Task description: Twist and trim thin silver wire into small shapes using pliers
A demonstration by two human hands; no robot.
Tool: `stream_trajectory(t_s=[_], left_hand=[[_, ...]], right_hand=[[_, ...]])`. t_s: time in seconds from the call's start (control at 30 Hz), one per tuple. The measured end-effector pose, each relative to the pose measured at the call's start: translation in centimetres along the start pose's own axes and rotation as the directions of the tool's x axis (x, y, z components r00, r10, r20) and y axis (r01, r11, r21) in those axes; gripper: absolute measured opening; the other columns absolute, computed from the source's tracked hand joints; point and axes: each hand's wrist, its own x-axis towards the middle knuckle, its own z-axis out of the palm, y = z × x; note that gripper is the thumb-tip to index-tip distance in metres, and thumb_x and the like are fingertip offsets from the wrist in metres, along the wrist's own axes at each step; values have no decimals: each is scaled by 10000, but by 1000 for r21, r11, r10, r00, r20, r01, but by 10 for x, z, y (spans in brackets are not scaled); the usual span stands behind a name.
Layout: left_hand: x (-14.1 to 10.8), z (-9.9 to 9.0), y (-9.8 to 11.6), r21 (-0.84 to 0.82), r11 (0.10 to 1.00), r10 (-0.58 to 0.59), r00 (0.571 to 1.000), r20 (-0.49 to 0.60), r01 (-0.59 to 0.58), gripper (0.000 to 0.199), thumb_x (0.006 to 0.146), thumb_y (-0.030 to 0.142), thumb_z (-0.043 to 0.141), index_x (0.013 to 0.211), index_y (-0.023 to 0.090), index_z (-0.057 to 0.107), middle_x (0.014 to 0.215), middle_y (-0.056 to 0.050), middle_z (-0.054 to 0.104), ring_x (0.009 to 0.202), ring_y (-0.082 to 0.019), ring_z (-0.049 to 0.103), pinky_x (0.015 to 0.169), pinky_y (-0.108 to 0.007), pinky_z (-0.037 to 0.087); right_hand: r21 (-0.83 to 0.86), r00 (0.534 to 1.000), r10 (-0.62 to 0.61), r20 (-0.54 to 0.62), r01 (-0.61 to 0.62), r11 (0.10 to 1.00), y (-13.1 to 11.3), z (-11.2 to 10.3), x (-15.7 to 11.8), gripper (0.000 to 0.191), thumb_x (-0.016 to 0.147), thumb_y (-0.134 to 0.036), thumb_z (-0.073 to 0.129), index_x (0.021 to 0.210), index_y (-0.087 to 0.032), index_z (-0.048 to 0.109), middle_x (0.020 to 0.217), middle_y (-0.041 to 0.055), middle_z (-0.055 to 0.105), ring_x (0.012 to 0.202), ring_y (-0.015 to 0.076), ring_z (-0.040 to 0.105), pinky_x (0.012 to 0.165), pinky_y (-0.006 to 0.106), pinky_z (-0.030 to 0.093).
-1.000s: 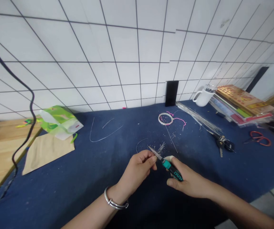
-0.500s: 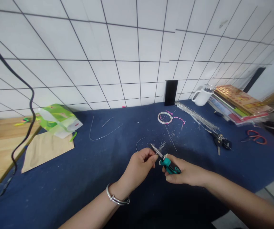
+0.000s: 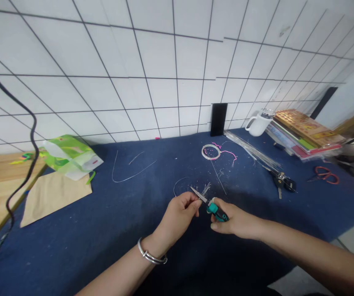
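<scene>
My right hand [image 3: 230, 218] is closed round the teal and black handles of needle-nose pliers [image 3: 215, 210]. Their narrow metal jaws point up and to the left, passing just above the fingertips of my left hand [image 3: 181, 209]. That left hand is pinched shut, with a thin curved wire [image 3: 177, 185] arching out behind it. Whether the jaws grip the wire is too small to make out. Short silvery wire pieces [image 3: 206, 189] lie on the blue cloth just beyond the pliers.
A white ring with pink thread [image 3: 210, 152] lies farther back. To its right are a bundle of straight wires [image 3: 247, 148], a white mug [image 3: 258, 124], keys [image 3: 280, 181], red-handled scissors [image 3: 326, 175] and stacked books [image 3: 306, 131]. At left are a green packet [image 3: 69, 154] and a black cable [image 3: 31, 144].
The pliers have turned slightly in my right hand, their tip shifting a little left. My left hand keeps its pinch. The whole view has shifted slightly.
</scene>
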Motion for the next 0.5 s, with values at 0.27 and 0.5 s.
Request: stream_trajectory(t_s=[0.27,0.5], left_hand=[[-1,6,-6,-2,1000,2,999,-40,-2,222,792,325,478,685,154,571,555,26,513,444,-73,362,473,-203,289],[-1,6,-10,13,1000,14,999,-38,-13,217,799,307,467,674,157,562,551,35,493,444,-68,348,477,-199,285]], right_hand=[[24,993,90,-82,-88,996,2,6,3,200,709,-195,582,858,-208,450,718,-39,483,636,97,442,622,228,374],[-216,973,-16,-228,-34,976,3,12,3,195,749,-301,554,809,-209,393,705,-32,476,648,118,454,624,250,371]])
